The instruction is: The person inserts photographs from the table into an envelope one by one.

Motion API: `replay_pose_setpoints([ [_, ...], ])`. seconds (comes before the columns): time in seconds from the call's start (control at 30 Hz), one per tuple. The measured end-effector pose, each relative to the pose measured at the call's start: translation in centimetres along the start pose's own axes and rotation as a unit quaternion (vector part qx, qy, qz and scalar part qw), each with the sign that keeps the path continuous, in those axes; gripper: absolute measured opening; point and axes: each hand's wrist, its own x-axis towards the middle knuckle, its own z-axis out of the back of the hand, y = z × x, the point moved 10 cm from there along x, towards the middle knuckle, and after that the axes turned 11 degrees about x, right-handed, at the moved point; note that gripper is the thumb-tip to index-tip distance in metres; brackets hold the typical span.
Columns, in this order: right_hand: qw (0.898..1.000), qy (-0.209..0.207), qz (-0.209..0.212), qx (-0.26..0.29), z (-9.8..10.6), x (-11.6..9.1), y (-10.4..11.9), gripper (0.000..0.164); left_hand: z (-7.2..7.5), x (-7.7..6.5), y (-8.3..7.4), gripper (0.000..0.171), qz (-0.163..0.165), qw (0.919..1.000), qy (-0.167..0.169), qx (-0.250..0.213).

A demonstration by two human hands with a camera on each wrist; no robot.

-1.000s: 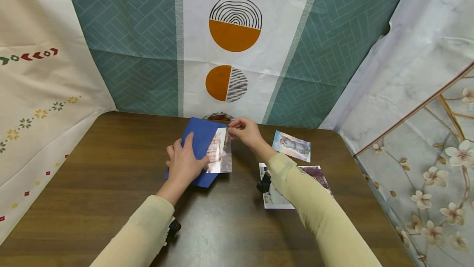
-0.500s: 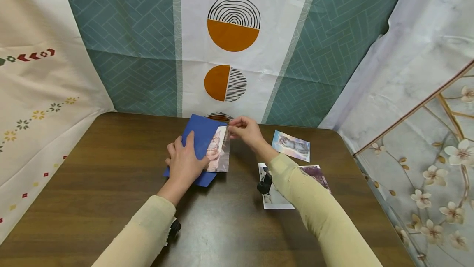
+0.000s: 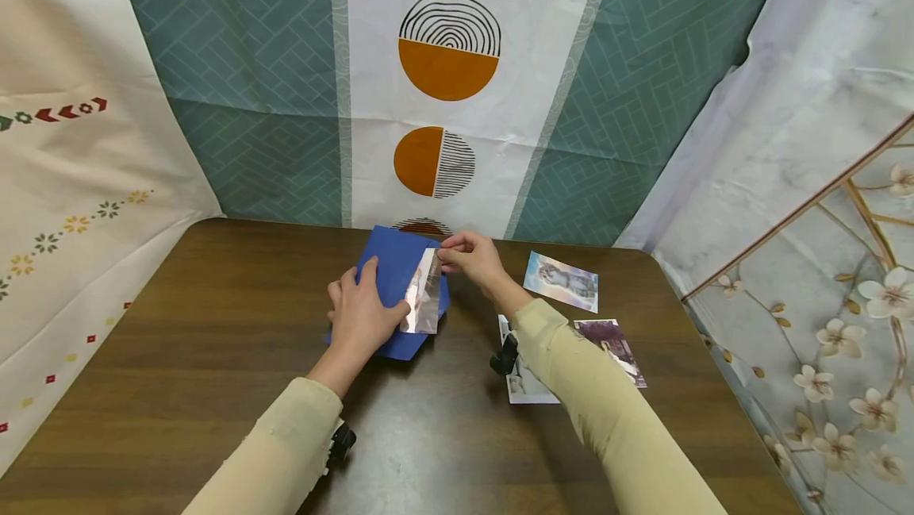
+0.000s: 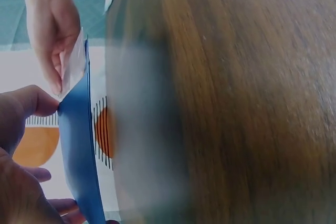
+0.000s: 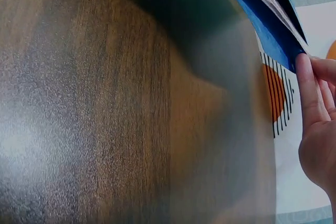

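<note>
My left hand (image 3: 359,313) grips a blue envelope (image 3: 397,261) above the back of the table, thumb on the front near its opening and fingers around the left side. A glossy photo (image 3: 427,297) sticks partly out of the envelope's right side; glare hides most of its picture. My right hand (image 3: 474,261) pinches the photo's upper right corner. In the left wrist view the pale photo (image 4: 76,69) stands in the mouth of the envelope (image 4: 79,140). In the right wrist view, the right fingertips touch the photo's corner and the envelope's edge (image 5: 273,43).
On the brown table (image 3: 236,324), a kitten picture (image 3: 562,282) lies to the right. Nearer me are a white-bordered photo (image 3: 526,384), partly under my right sleeve (image 3: 593,388), and a dark purple photo (image 3: 610,344). Patterned cloth (image 3: 428,102) hangs behind the table.
The envelope and left hand have shifted slightly right, while the photo's outer edge has moved slightly left. Less of the photo shows outside the envelope, and blue now appears behind its right edge.
</note>
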Motion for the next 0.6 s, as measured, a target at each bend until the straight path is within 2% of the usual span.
replay_pose_setpoints([
  [0.27, 1.000, -0.003, -0.009, 0.019, -0.3, 0.2, -0.3, 0.018, -0.2, -0.1, -0.1, 0.094, 0.016, 0.9996, 0.006, -0.022],
  [0.6, 0.999, -0.003, -0.004, 0.038, -1.1, 0.4, -0.6, 0.017, -0.2, -0.2, -0.3, 0.093, 0.015, 0.9992, -0.004, -0.036],
])
